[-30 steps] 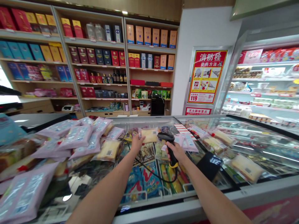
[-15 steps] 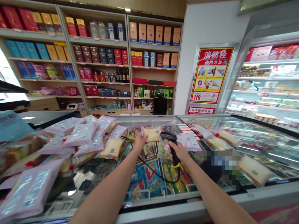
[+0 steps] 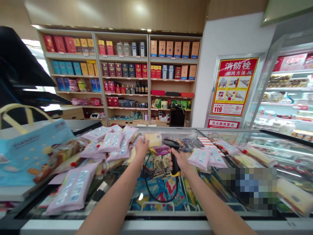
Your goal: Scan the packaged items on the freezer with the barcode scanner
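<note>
My left hand [image 3: 141, 147] has its fingers closed on the left edge of a clear packet of pale sliced food [image 3: 153, 139], its barcode facing me. In my right hand [image 3: 179, 159] is a black and yellow barcode scanner [image 3: 174, 161], gripped round the handle, its head pointing left toward the packet. The scanner's black cord [image 3: 146, 182] loops down over the glass top of the freezer [image 3: 137, 204]. Pale purple packs [image 3: 111, 141] lie piled to the left of my left hand, and a couple more [image 3: 200, 158] lie right of the scanner.
A blue bag [image 3: 36, 150] with yellow handles stands at the left, below a dark monitor [image 3: 24, 62]. More wrapped food [image 3: 260, 156] lies on the right glass. Behind are shelves of boxes [image 3: 124, 78], a red poster [image 3: 234, 86] and a lit fridge [image 3: 288, 91].
The view has tilted up and turned left, bringing the blue bag and monitor further in. My hands still hold the packet and scanner; the scanner is now closer to the packet.
</note>
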`<state>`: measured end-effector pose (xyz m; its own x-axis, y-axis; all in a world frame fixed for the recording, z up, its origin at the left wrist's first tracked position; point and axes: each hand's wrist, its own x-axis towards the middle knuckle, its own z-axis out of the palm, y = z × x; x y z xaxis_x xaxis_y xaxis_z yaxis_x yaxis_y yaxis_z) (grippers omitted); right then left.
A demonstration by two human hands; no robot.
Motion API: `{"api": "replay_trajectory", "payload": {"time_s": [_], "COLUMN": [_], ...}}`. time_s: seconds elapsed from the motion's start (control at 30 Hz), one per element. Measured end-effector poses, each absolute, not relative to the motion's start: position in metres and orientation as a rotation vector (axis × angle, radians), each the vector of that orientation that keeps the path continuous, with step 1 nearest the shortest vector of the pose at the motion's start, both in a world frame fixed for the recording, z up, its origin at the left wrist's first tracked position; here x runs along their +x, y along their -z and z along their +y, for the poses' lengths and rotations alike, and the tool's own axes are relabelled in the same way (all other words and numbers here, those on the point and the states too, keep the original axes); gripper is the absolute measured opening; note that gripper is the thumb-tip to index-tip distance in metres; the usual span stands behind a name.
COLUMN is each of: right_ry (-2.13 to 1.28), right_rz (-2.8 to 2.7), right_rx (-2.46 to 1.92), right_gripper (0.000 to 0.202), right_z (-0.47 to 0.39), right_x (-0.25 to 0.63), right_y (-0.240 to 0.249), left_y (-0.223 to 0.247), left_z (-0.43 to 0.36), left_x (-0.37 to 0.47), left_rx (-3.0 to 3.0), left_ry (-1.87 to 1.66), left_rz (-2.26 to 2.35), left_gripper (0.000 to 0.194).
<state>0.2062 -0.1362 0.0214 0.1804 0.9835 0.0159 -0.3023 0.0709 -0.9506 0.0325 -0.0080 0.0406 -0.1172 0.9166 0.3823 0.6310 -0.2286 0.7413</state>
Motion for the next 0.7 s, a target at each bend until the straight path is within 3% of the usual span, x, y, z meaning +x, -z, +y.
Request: {"api": "replay_trajectory", "payload": {"time_s": [0.23, 0.4, 0.6, 0.7], "right_ry": [-1.291, -1.336, -1.328, -1.305], "right_rz": [-0.932, -1.045, -1.005, -0.981], "right_rx": [-0.989, -0.995, -0.981, -0.995], "right_gripper": [0.053, 0.054, 0.056, 0.056], "right_z": [-0.117, -0.112, -0.109, -0.108], "right_x": [0.131, 0.109, 0.117, 0.132], "right_y": [-0.028, -0.024, -0.021, -0.023], "left_y": [-0.066, -0.065, -0.067, -0.067], "left_z": [-0.015, -0.029, -0.039, -0.038], "left_x": [-0.049, -0.064, -0.05, -0.032], "left_rx": [1.862, 2.03, 2.329, 2.365], "left_ry": [-1.161, -1.293, -0.998, -1.077], "left_rz": [2.077, 2.292, 2.335, 2.282], "left_gripper": [0.036, 0.065, 0.035, 0.03]}}
